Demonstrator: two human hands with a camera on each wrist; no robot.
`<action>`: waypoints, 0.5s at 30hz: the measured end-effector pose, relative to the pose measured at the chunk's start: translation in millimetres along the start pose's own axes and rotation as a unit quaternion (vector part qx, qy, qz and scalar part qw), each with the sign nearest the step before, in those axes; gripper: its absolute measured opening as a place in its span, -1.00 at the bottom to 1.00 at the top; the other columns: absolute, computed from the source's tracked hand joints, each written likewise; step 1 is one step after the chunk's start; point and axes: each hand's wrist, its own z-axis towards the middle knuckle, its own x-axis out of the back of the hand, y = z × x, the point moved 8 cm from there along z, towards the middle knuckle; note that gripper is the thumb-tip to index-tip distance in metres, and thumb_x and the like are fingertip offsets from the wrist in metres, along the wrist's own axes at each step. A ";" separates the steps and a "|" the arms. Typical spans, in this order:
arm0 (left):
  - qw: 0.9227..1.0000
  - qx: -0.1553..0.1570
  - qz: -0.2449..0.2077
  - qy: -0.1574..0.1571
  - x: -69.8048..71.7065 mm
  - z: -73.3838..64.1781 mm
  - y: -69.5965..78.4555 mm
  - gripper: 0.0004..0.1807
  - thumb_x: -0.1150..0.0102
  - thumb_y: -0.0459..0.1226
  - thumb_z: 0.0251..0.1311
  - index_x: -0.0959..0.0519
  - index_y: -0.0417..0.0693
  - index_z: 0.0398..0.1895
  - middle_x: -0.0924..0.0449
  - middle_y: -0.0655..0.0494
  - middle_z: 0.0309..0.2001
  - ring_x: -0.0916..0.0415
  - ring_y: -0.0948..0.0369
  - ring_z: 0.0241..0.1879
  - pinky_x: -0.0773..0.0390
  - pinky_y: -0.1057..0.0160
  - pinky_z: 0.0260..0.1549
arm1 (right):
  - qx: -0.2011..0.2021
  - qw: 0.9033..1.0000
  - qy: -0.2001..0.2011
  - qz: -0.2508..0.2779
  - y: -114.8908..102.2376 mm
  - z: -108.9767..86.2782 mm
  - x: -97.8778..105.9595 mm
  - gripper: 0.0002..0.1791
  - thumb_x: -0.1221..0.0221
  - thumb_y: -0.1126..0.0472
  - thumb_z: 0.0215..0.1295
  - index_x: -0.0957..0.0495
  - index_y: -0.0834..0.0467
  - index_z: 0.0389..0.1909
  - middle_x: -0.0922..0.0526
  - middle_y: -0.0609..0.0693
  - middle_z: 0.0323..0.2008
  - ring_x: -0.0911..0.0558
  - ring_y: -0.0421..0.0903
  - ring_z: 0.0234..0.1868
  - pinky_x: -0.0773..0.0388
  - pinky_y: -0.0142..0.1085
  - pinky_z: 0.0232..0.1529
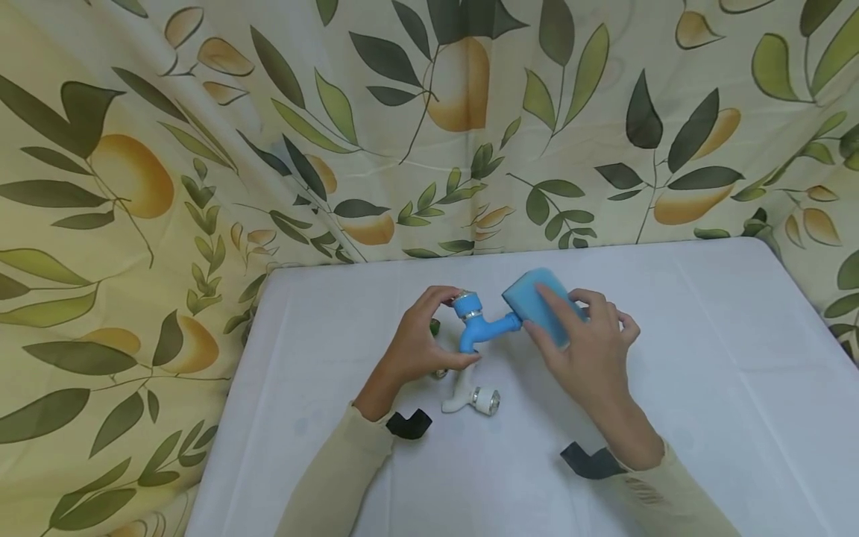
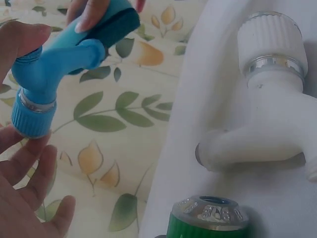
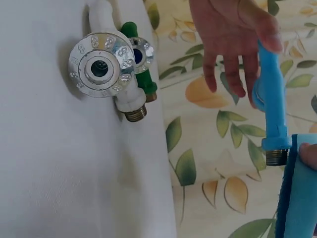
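My left hand (image 1: 417, 341) pinches a blue plastic tap (image 1: 478, 330) above the table, thumb at one end and fingers at its ribbed knob. A light blue sponge (image 1: 537, 304) with a darker layer is gripped by my right hand (image 1: 593, 362). The sponge meets the tap's collared end; a threaded metal tip (image 3: 276, 157) shows there in the right wrist view. Below the hands lies a white tap (image 2: 270, 116) with a silver-capped knob. Beside it is a green tap (image 3: 145, 79), mostly hidden behind my left hand in the head view.
The table (image 1: 725, 358) has a white cover. Behind it and at the left hangs a curtain (image 1: 570, 149) printed with leaves and fruit. A black strap piece sits at each wrist.
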 end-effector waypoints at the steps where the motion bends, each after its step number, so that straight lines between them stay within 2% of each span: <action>1: 1.000 0.003 -0.003 0.003 1.0 -0.3 -1.5 -0.02 -0.72 -0.16 -0.25 -0.40 -0.03 0.34 -0.47 0.11 0.24 -0.47 0.17 0.19 -0.58 0.06 0.20 | -0.002 1.000 -0.003 0.003 -0.1 -0.7 0.6 -0.36 -0.35 -0.11 0.17 -0.57 -0.06 0.30 -0.54 0.36 0.02 -0.52 0.36 0.01 -0.14 0.45 0.05; 5: 1.000 0.015 -0.024 0.010 4.8 -0.4 -5.7 -0.03 -0.71 -0.19 -0.24 -0.41 -0.04 0.34 -0.50 0.11 0.21 -0.47 0.16 0.18 -0.57 0.00 0.20 | 0.019 1.000 -0.020 0.015 -8.0 -4.7 3.0 -0.37 -0.27 -0.22 0.22 -0.59 -0.06 0.28 -0.53 0.34 0.03 -0.52 0.35 0.05 -0.13 0.45 0.09; 10: 0.999 0.025 -0.039 0.012 7.0 -0.3 -6.8 -0.05 -0.70 -0.21 -0.21 -0.40 -0.02 0.34 -0.50 0.13 0.22 -0.47 0.17 0.19 -0.54 0.01 0.24 | 0.070 0.997 -0.022 0.018 -18.1 -8.0 5.2 -0.31 0.02 -0.47 0.36 -0.61 -0.09 0.23 -0.55 0.33 0.01 -0.52 0.34 0.03 -0.13 0.47 0.11; 13: 0.999 0.015 -0.040 0.010 6.6 -0.1 -3.6 -0.04 -0.71 -0.21 -0.23 -0.41 -0.04 0.34 -0.50 0.11 0.23 -0.48 0.14 0.20 -0.54 -0.02 0.24 | 0.074 0.997 -0.005 0.013 -15.6 -5.8 7.2 -0.32 0.04 -0.45 0.39 -0.61 -0.09 0.24 -0.56 0.33 -0.01 -0.53 0.34 0.01 -0.14 0.47 0.09; 15: 0.999 0.010 -0.041 0.007 5.5 -0.1 -1.4 -0.03 -0.71 -0.21 -0.25 -0.41 -0.05 0.34 -0.49 0.09 0.25 -0.48 0.12 0.22 -0.55 -0.04 0.24 | 0.063 0.998 0.008 0.011 -11.1 -3.0 8.8 -0.37 -0.06 -0.38 0.38 -0.61 -0.07 0.25 -0.55 0.34 -0.03 -0.53 0.35 -0.01 -0.14 0.48 0.07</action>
